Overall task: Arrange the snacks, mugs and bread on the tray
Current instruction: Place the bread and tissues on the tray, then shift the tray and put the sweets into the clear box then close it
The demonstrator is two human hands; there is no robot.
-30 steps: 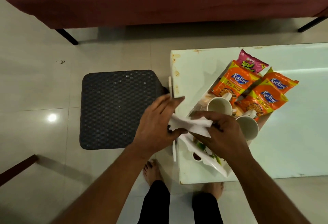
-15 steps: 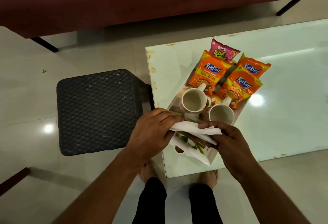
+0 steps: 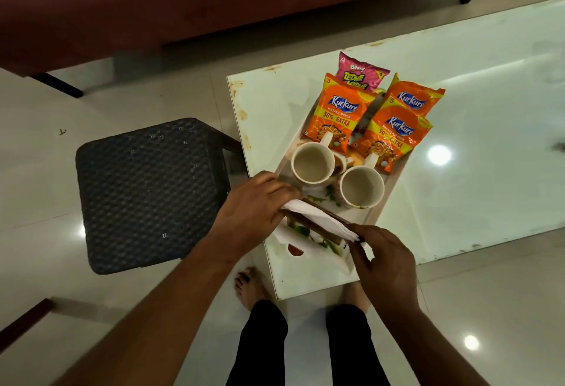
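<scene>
Fingers of the left hand (image 3: pixel 260 205) curl and pinch one end of the white paper (image 3: pixel 321 219). The right hand (image 3: pixel 382 260) pinches the other end between thumb and fingers. The paper wraps what seems to be the bread (image 3: pixel 324 230), held just above the 6 o'clock end of the tray (image 3: pixel 312 252); slices cannot be counted under it.

Risks, as I judge them:
- The bundle slopes down toward 4 o'clock, so a loose pinch could let the bread slide out onto the table (image 3: pixel 458 202).
- The left knuckles sit near the left mug (image 3: pixel 312 162); a push toward 12 o'clock could knock it.

Count:
- Two mugs: the left mug and the right mug (image 3: pixel 361 187).
- Three orange packets (image 3: pixel 339 113).
- One pink packet (image 3: pixel 360 75) at the 12 o'clock end.
- One wrapped bread.
- One tray.
</scene>
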